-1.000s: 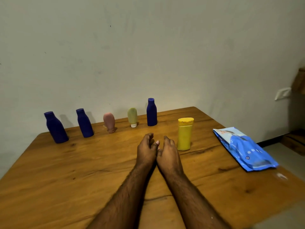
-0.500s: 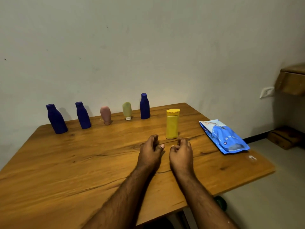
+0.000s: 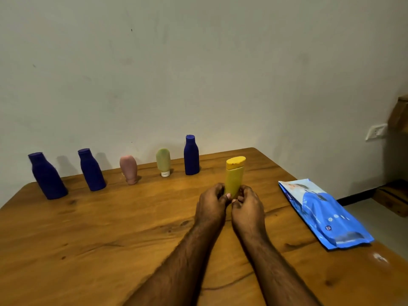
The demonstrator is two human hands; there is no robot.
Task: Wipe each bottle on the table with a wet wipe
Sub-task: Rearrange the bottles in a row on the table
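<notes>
Both hands sit side by side near the middle of the wooden table (image 3: 92, 235), in front of the yellow bottle (image 3: 234, 176); the left hand (image 3: 210, 205) has its fingers curled, its thumb tip against the bottle's lower left side; the right hand (image 3: 247, 206) is curled too, fingertips at the bottle's lower right; whether either hand truly grips the bottle or only touches it cannot be told, since the hands hide its base; no wipe can be made out in either hand. The yellow bottle stands upright, its cap rising clear above the knuckles. Beyond it, along the far edge by the wall, stand five more: a dark blue bottle (image 3: 191, 155) nearest, then a pale green tube (image 3: 163, 161) on its white cap, a pink tube (image 3: 128, 168), a second blue bottle (image 3: 91, 170) and a third blue bottle (image 3: 46, 176) at the far left; all are well apart from the hands. A blue wet wipe pack (image 3: 324, 212) lies flat to the right of the right hand, near the table's right edge.
</notes>
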